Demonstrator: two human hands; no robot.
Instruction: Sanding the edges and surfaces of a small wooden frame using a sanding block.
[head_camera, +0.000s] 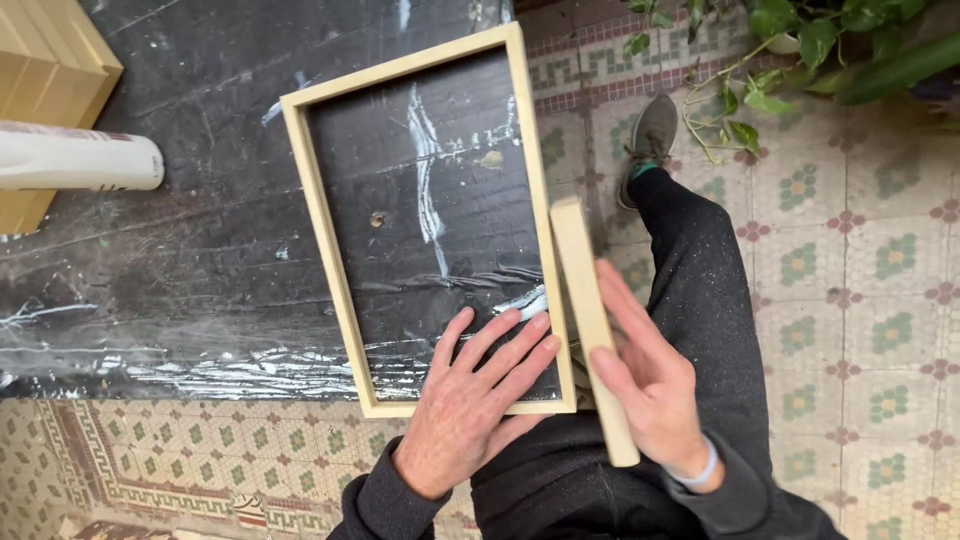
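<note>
A person is standing at a black, plastic-wrapped worktable, looking down at a pale wooden rectangular frame lying flat on it. The left hand is pressing down, palm flat and fingers spread, on the frame's lower right corner, gripping nothing, simply pinning the frame in place. The right hand is grasping a loose wooden strip, fingers wrapped around its lower half, and holding it on edge against the outside of the frame's right rail.

Judging from this, the step in hand seems to be fitting or checking the strip against that rail; the next move would call for keeping the frame steady and the strip flush along the rail.

The frame is stretching from the left hand toward 11 o'clock. The strip is lying at 3 o'clock of the left hand. A white cylindrical tube is resting well apart at 10 o'clock.
</note>
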